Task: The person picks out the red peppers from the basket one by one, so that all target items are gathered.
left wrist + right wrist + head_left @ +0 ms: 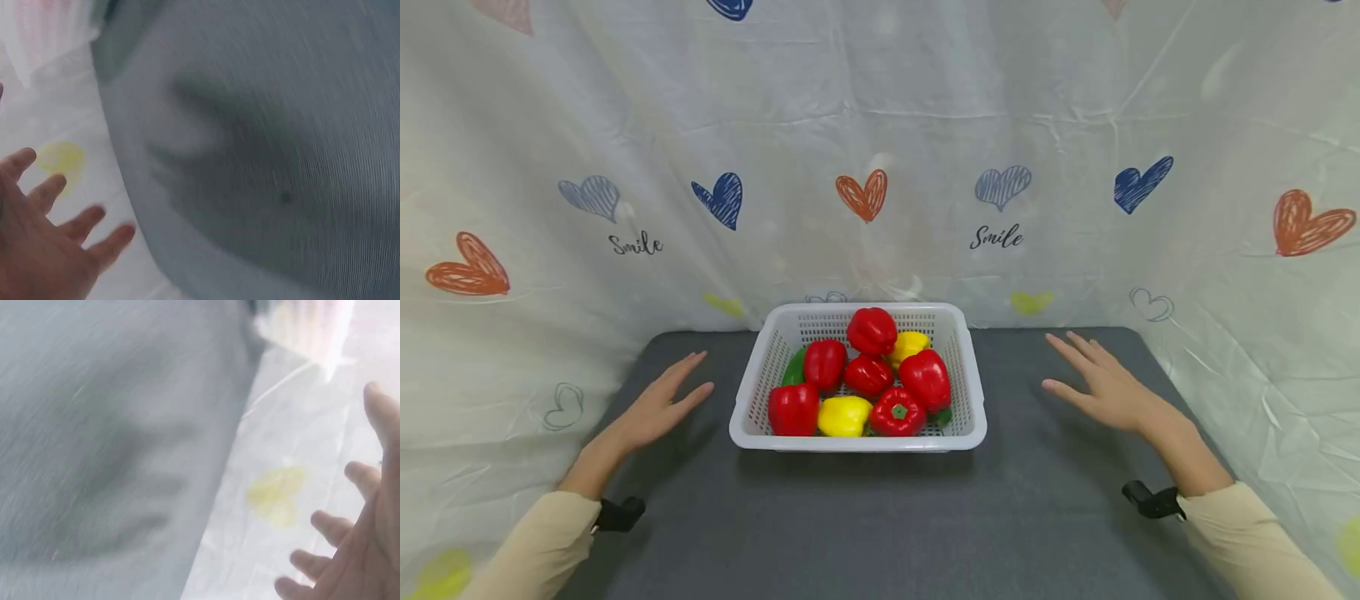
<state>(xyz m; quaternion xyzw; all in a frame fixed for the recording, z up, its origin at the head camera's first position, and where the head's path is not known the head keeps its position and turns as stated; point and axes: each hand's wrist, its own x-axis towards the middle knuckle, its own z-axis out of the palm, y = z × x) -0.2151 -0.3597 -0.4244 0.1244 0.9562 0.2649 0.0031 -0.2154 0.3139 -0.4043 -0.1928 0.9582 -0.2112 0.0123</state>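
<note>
At the left, the bare left hand (658, 408) is held over the dark grey, cloth-like worktop (865, 533), its fingers extended and parted, with nothing gripped. Next, in the middle, the white plastic, slotted rectangular basket (857, 444) is set near the worktop's far edge, touched by neither hand. Inside it, a partly hidden green vegetable (795, 368) is seen at the left, beside a glossy, blocky red pepper (793, 409) at the front; next comes a lumpy yellow pepper (844, 416), then, further right, a round red pepper with a green stem end (898, 412), and a tall, smooth red pepper (927, 380) by which another green piece (942, 417) is mostly covered. At the right, the bare right hand (1105, 392) is held likewise, fingers spread, well apart from the left. For good handling, any pepper is probably best approached from above and pinched lightly round its sides, since the smooth skins may slip; uppermost ones are best taken first, so that neighbours are not rolled, and the light basket may need to be steadied by its rim.
</note>
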